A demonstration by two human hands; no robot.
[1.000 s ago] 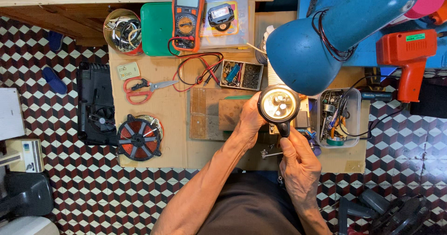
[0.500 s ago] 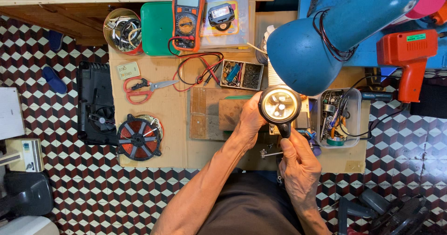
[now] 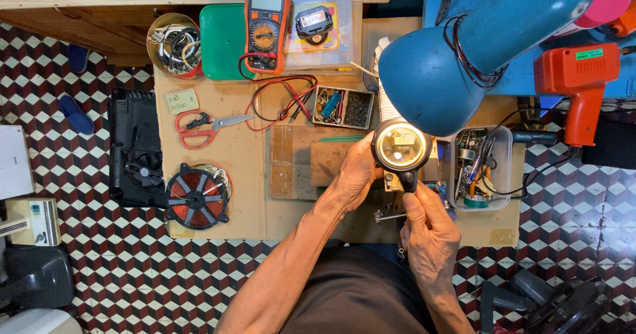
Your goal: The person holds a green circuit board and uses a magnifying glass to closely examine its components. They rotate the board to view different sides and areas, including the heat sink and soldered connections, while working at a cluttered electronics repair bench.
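While right hand (image 3: 429, 225) grips magnifier (image 3: 400, 147) (lit), left hand (image 3: 356, 172) steadies it.

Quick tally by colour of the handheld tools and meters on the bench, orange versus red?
Orange: 2, multimeter and heat gun
Red: 1, scissors
Total: 3

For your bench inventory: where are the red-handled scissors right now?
The red-handled scissors lie on the cardboard mat's left part, below the orange multimeter, above the copper coil.
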